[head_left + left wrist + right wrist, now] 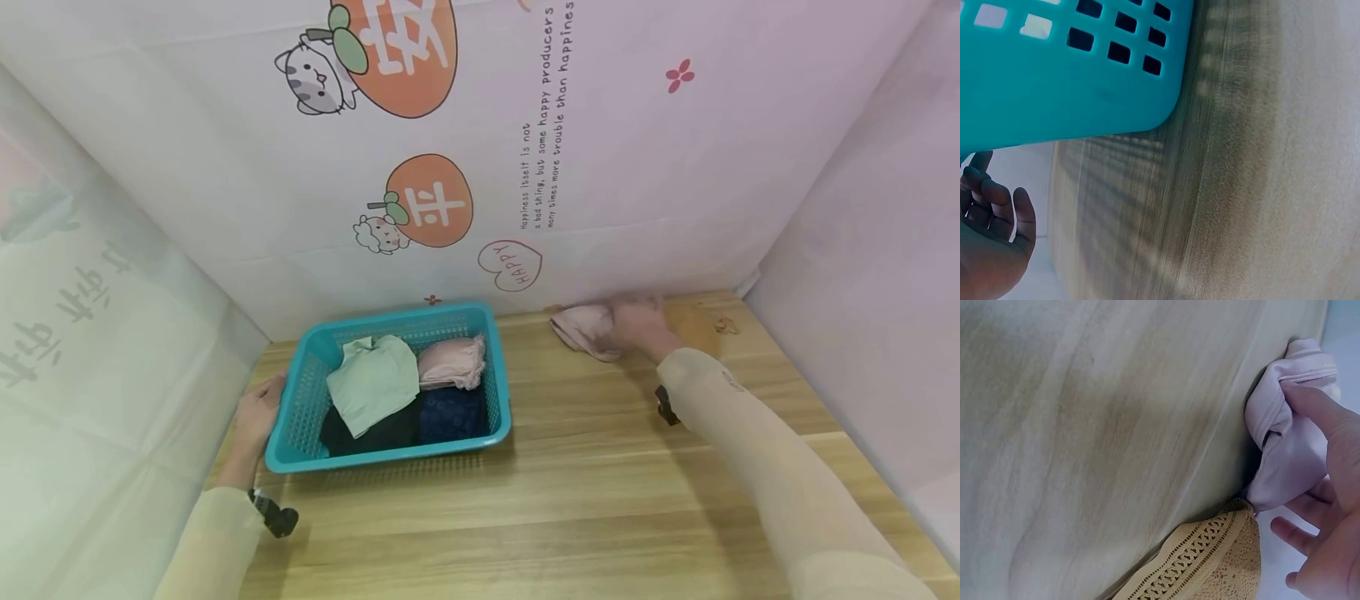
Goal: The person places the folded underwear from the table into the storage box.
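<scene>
My left hand is at the left rim of a turquoise plastic basket, seeming to grip it; in the left wrist view the outer fingers curl loosely below the rim, and the thumb is hidden. At the back right of the table, my right hand pinches a pale pink piece of underwear. Its thumb lies on the front and other fingers are behind the cloth. Beside that hand lies a mustard lace garment, partly hidden by the hand in the head view.
Inside the basket are a mint-green cloth, a pink ruffled garment, a navy patterned one and a black one. Printed white sheeting walls in the wooden table at the back and sides.
</scene>
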`<state>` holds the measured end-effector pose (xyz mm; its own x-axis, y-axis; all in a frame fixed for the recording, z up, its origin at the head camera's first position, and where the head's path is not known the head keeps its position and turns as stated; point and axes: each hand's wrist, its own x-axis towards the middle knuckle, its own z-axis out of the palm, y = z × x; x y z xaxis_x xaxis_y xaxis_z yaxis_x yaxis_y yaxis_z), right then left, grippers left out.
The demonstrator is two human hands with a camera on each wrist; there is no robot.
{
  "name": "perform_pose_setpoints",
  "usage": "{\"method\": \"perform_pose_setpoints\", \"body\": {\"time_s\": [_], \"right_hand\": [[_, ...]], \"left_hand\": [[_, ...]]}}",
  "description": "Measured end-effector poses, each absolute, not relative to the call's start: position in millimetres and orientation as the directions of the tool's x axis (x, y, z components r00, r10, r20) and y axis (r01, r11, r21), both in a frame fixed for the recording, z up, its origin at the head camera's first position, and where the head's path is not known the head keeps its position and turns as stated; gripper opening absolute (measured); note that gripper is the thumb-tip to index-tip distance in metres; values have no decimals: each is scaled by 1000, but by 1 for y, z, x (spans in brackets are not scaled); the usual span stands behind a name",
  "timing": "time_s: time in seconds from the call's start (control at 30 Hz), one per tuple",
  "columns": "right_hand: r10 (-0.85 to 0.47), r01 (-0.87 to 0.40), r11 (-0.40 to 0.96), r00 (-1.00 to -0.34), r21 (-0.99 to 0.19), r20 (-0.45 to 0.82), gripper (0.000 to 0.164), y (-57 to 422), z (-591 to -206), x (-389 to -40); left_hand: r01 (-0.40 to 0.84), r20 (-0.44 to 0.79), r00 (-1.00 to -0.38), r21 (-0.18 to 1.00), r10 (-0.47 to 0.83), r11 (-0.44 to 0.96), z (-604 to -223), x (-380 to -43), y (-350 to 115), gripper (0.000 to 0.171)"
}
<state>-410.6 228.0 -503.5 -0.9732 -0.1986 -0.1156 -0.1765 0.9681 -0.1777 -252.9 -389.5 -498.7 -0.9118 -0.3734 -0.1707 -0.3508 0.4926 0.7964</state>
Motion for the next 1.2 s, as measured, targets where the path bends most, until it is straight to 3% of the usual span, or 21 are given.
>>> {"method": "perform_pose_setpoints", "body": {"time_s": [0.13, 0.33, 0.57, 1.2], "right_hand": [[-225, -207, 965, -970, -162, -97, 53, 227, -507, -411], [-265, -256, 957, -963, -136, -54, 51, 223, -512, -412], [-245, -230, 950, -968, -211, -48, 41, 222, -516, -413], [-261, -256, 945, -965, -205, 4, 44, 223, -512, -407]], "left_hand": [[-344, -163, -913, 800, -373, 491, -498, -252, -389, 84], [-345, -170, -912, 809, -373, 475, -498, -253, -388, 79], [-360, -182, -906, 804, -381, 472, -497, -252, -388, 74], [-354, -169, -908, 799, -383, 487, -498, -251, -389, 72]]}}
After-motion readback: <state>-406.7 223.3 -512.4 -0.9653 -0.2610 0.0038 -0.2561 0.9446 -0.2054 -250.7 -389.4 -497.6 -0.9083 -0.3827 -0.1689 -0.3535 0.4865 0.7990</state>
